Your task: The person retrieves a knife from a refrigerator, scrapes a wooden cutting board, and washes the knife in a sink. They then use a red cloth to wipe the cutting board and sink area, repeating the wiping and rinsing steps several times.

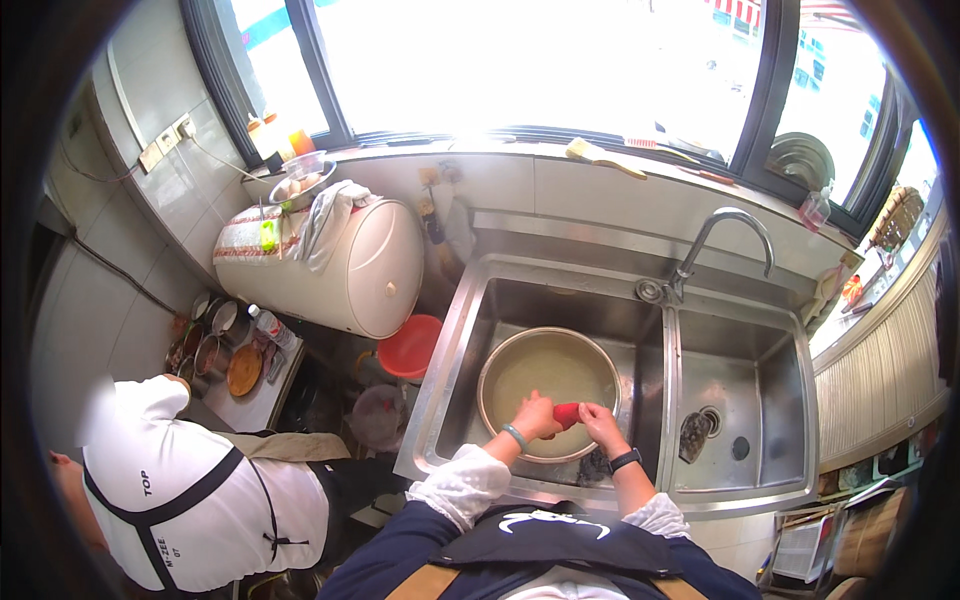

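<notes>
My left hand and my right hand both grip a small red item, one at each end; its kind I cannot tell. They hold it over the near part of a round metal basin of cloudy, yellowish liquid. That basin stands in the larger, left bowl of a stainless steel double sink. Something dark lies beside the basin, below my right hand. A chrome faucet rises behind the divider between the two sink bowls.
A person in a white shirt stands close at my left, by a counter with metal pots. A white cylindrical tank and a red plastic basin are left of the sink. A dark object lies near the right bowl's drain. A brush rests on the windowsill.
</notes>
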